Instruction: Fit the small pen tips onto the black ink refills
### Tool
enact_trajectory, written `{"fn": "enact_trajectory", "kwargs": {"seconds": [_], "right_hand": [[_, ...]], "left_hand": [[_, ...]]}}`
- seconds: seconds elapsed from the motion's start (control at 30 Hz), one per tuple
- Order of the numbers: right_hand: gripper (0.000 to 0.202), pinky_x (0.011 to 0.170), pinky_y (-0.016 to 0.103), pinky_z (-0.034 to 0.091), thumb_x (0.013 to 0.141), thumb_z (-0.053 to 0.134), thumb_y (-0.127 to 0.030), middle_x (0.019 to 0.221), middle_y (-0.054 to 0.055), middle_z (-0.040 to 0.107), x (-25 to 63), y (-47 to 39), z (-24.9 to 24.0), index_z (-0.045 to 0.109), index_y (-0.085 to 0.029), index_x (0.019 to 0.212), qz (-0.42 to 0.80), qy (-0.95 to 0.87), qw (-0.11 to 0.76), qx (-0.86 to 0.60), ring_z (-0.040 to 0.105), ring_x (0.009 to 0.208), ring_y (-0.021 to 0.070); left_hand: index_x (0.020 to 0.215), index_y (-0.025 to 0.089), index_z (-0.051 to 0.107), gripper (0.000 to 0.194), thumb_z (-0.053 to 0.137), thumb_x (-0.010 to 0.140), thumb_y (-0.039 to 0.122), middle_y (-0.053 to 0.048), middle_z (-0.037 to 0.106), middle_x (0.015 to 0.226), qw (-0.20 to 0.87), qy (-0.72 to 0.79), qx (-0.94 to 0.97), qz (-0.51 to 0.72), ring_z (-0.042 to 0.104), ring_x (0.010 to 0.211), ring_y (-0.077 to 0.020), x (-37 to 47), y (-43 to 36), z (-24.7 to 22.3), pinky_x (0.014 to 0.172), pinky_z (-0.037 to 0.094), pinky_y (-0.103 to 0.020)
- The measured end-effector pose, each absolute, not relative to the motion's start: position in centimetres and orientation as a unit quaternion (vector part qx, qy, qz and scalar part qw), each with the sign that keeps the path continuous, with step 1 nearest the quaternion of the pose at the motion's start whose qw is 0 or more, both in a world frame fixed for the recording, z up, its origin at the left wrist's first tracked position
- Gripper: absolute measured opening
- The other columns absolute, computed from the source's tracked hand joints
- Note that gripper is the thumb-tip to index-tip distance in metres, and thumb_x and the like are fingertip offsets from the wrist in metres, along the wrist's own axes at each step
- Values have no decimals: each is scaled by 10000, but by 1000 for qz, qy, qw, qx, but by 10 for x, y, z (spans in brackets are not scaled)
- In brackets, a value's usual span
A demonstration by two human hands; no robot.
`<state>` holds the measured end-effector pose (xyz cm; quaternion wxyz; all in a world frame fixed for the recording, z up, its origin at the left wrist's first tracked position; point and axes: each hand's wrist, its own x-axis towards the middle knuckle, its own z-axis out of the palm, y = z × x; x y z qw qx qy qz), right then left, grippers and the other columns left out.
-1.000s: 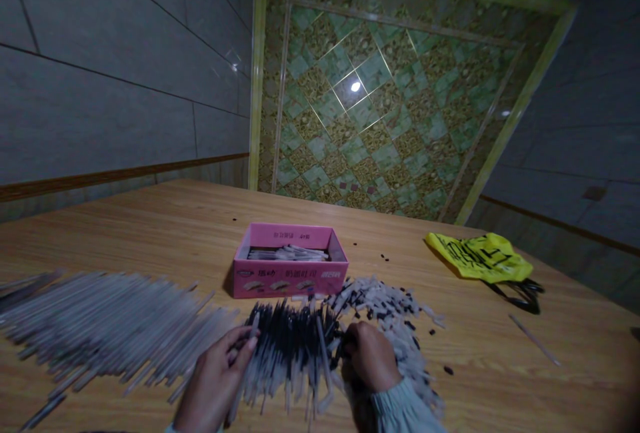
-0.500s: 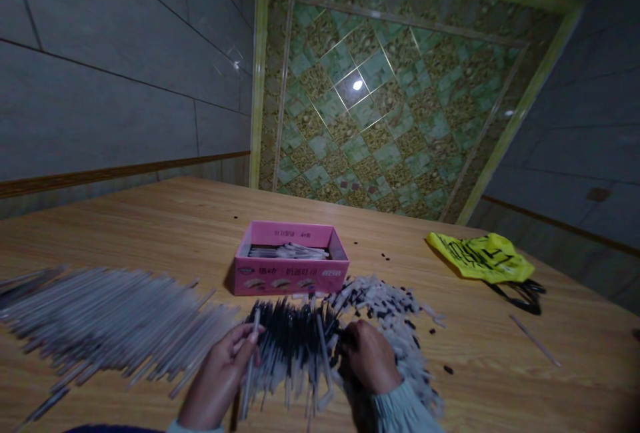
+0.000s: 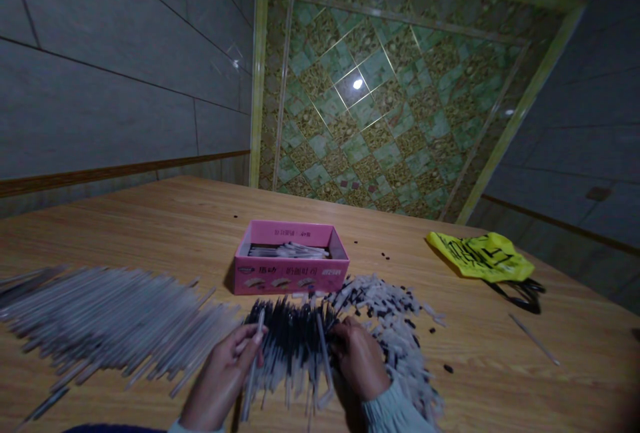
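My left hand point(image 3: 227, 370) pinches a slim pale pen point(image 3: 253, 370) between thumb and fingers, its pointed end up. Just right of it lies a heap of pens with black upper ends point(image 3: 293, 333). At the right side of that heap is my right hand point(image 3: 357, 356), fingers closed and pointing inward; what they hold, if anything, is hidden. Small white and black caps point(image 3: 400, 333) are piled beside and behind the right hand. A wide spread of clear pen tubes point(image 3: 115, 320) lies to the left of my left hand.
Behind the heap stands an open pink box point(image 3: 290, 280) with pens inside. A yellow bag point(image 3: 483, 256) with black print and dark straps lies at the right. A single thin stick point(image 3: 534, 340) and a few black bits lie on the wooden table point(image 3: 500, 380).
My right hand has moved a little left, towards the heap of black-ended pens. The left hand, still pinching the pen, has shifted slightly right.
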<state>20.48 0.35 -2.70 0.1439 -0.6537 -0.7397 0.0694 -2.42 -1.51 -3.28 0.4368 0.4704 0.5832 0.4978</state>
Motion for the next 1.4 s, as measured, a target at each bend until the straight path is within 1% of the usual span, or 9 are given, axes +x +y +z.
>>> {"fn": "enact_trajectory", "kwargs": {"seconds": [0.2,0.33,0.47,0.57,0.7,0.83,1.13,1.23,1.4], "right_hand": [[234,622,206,320,690,511,-131,830,9,601,205,3,-27,668,-248,818,72,-743,156,-647,577,810,151],[241,637,208,325,686,513,-127,829,9,609,206,4,-31,671,-249,821,76,-742,167,-645,576,804,149],[217,660,206,338,695,532,-147,846,13,617,206,5,-30,671,-245,829,81,-738,173,-647,581,818,153],[210,682,207,348,700,548,-162,857,16,624,205,4,-28,671,-247,848,81,-732,172,-654,583,845,160],[207,687,207,355,711,546,-164,857,15,627,205,2,-27,668,-249,856,77,-730,175,-656,586,842,159],[164,686,197,361,732,533,-167,832,17,626,204,3,-26,665,-227,808,79,-727,179,-658,589,818,150],[177,607,212,347,801,483,-237,853,22,639,231,11,-24,649,-249,862,5,-668,186,-720,598,808,163],[198,596,216,340,792,475,-196,847,31,647,241,13,-25,654,-242,865,-2,-659,173,-732,605,804,167],[184,600,217,338,776,497,-192,837,35,642,239,13,-29,665,-240,832,-1,-668,165,-726,600,785,168]], "left_hand": [[925,134,599,530,542,641,577,41,516,492,466,565,453,508,375,350,-83,-25,-17,-30,339,218,-199],[890,131,629,525,551,632,582,20,549,504,456,567,462,508,456,380,-114,-24,-18,-27,344,294,-216],[841,134,657,478,574,634,557,6,579,508,433,566,481,511,571,497,-166,-26,-17,-25,450,424,-242],[846,138,673,439,581,655,522,-8,616,543,429,557,519,486,612,594,-187,-30,-16,-22,567,471,-257],[857,134,692,432,576,671,506,-26,666,592,429,554,540,466,625,626,-189,-33,-17,-19,624,487,-262],[832,145,705,412,597,653,500,-58,726,766,436,562,528,465,652,727,-211,-31,-18,-19,662,508,-264],[877,157,717,398,610,647,464,-84,724,958,440,554,529,469,619,975,-259,-35,-16,-23,861,469,-325],[880,158,724,412,614,627,464,-90,727,938,434,564,517,475,639,919,-269,-35,-18,-18,820,494,-348],[906,149,721,432,596,638,464,-68,732,767,414,571,538,461,659,788,-244,-36,-19,-15,765,513,-331]]}}
